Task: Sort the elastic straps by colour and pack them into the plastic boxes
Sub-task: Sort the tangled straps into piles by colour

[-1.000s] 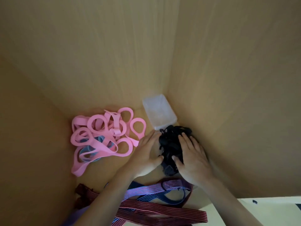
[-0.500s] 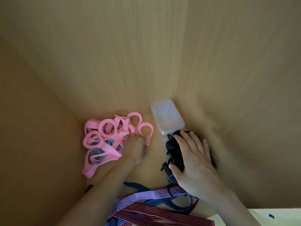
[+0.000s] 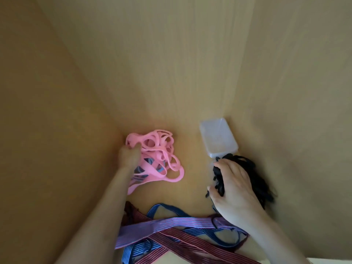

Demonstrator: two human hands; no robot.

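Note:
A tangle of pink elastic straps (image 3: 162,155) lies at the back left of the wooden compartment, with a bit of blue strap showing under it. My left hand (image 3: 128,157) grips the left side of that pink bunch. A heap of black straps (image 3: 247,176) sits at the right. My right hand (image 3: 234,185) lies over it, thumb and fingers curled round its near left side. A clear plastic box (image 3: 219,138) lies just behind the black heap, against the right wall.
Striped purple, dark red and blue straps (image 3: 171,233) are spread across the front of the floor, under both forearms. Wooden walls close the space at left, back and right. A pale surface edge shows at the bottom right.
My left hand left the black heap, went left and took hold of the pink straps, bunching them up. My right hand stayed on the black heap. The view shifted left.

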